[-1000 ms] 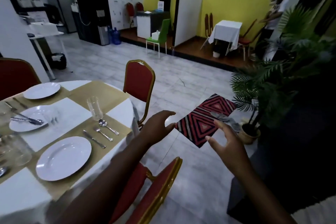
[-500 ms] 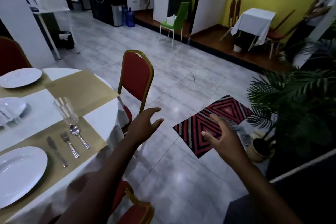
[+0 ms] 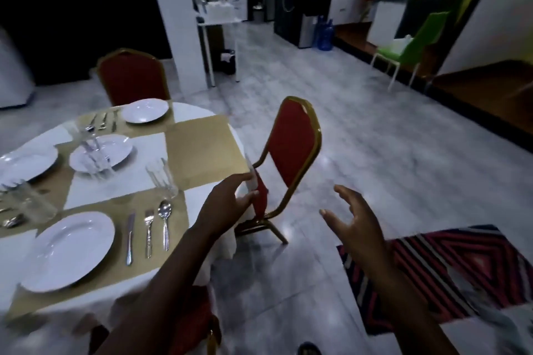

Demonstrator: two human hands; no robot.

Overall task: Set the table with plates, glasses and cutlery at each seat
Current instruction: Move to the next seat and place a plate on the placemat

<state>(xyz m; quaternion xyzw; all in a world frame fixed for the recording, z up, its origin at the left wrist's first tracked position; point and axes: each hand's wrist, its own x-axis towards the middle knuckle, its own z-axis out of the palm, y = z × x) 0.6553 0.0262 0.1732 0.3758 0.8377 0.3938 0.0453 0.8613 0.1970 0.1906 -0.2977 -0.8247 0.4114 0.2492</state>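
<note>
Though breakable if knocked, looks heavy enough for a firm two-sided hold at the rim: round white glazed dinner plate [image 3: 68,251], smooth, shiny and probably slippery, lying flat on the gold placemat [image 3: 121,262] at the near edge of the round white-clothed table [image 3: 121,181]. Beside it, just to the right: steel knife [image 3: 129,236], fork [image 3: 148,232] and spoon [image 3: 165,222], stiff, thin, best pinched at the handles. Beyond the spoon, a clear ribbed drinking glass [image 3: 162,179], upright, fragile, best gripped around the lower body. Next seat's gold mat [image 3: 206,150], by the red padded chair with gold metal frame [image 3: 291,150], bare of plate, glass and cutlery; judged the place not yet laid. Left hand [image 3: 227,204] empty, fingers loosely spread, near the table edge. Right hand [image 3: 354,225] empty too, fingers splayed and slightly curled, over the grey tiled floor [image 3: 375,138].
</note>
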